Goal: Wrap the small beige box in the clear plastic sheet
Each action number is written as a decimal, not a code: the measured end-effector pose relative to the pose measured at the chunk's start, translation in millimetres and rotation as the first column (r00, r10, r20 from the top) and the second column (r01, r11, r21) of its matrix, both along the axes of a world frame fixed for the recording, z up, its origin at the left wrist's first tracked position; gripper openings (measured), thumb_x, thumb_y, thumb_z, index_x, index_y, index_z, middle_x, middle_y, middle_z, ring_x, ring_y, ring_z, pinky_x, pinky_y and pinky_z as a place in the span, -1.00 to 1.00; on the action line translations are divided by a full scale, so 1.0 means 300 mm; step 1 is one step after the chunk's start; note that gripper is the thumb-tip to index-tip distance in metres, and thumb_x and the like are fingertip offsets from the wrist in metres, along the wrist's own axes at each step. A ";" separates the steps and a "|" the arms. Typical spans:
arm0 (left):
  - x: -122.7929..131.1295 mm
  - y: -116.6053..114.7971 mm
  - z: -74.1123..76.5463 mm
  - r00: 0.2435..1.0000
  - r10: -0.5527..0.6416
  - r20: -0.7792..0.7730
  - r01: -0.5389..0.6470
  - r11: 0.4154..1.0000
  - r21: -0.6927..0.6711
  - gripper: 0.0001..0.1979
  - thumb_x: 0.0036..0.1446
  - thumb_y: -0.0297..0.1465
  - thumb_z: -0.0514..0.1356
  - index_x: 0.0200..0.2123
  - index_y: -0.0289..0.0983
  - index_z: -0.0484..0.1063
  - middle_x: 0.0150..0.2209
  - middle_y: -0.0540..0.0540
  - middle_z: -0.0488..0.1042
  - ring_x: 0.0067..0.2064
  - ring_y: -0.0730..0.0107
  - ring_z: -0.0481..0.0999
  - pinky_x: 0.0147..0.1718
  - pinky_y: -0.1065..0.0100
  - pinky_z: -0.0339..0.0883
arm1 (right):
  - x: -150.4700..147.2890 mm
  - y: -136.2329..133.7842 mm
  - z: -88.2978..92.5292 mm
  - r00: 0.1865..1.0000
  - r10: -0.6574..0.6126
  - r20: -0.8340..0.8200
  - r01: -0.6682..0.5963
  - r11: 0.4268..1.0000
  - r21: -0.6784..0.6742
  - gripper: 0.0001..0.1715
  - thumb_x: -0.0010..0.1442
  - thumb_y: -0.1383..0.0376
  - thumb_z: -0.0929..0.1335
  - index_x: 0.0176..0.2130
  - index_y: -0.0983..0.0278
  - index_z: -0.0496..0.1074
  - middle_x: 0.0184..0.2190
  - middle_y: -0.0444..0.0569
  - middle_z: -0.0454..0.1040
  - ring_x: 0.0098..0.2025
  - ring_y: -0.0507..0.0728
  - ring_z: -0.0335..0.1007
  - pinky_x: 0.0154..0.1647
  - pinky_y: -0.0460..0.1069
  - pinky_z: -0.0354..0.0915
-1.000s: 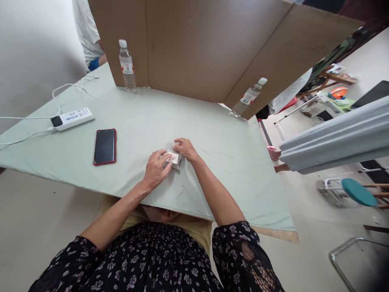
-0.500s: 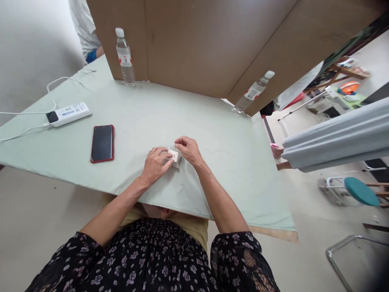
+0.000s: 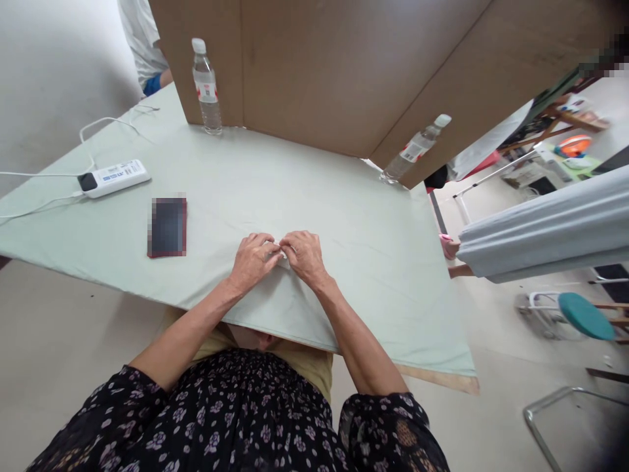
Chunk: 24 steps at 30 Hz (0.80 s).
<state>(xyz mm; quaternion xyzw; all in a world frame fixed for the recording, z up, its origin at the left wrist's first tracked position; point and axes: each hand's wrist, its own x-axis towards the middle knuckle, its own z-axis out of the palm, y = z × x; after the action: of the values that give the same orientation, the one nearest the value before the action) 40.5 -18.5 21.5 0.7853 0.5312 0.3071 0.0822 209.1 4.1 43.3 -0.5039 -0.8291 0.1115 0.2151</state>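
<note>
A small clear plastic packet with white contents is between my hands, low over the table's near side. Fingers cover most of it, and I cannot tell what the white contents are. My left hand grips its left side with thumb and fingers. From the right, my right hand pinches the packet with bent fingers, its fingertips close to those of the left.
On the pale green cloth lie a red-edged phone and a white power strip with cables. Two water bottles, one left and one right, stand against a cardboard panel. A person's sleeve shows behind.
My right hand has come down and left onto the packet, closing the gap to my left hand. More of the packet is now covered. The view has shifted slightly.
</note>
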 end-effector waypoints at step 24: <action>-0.026 0.015 -0.063 0.986 -0.073 0.150 0.074 0.997 0.003 -0.82 0.23 -0.32 0.24 -0.12 -0.17 0.58 0.09 -0.21 0.45 0.12 0.12 0.43 0.11 0.05 0.34 | 0.062 -0.082 -0.045 0.994 -0.032 0.106 0.020 0.994 0.111 -0.58 0.41 0.17 0.23 0.17 0.17 0.42 0.25 0.11 0.36 0.25 0.27 0.23 0.19 0.18 0.10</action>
<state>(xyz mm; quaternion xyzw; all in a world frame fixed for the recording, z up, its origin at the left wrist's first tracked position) 32.8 -14.0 2.5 0.7789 0.4946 0.3613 0.1344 227.5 -20.6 29.7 -0.5074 -0.8377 0.0353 0.1990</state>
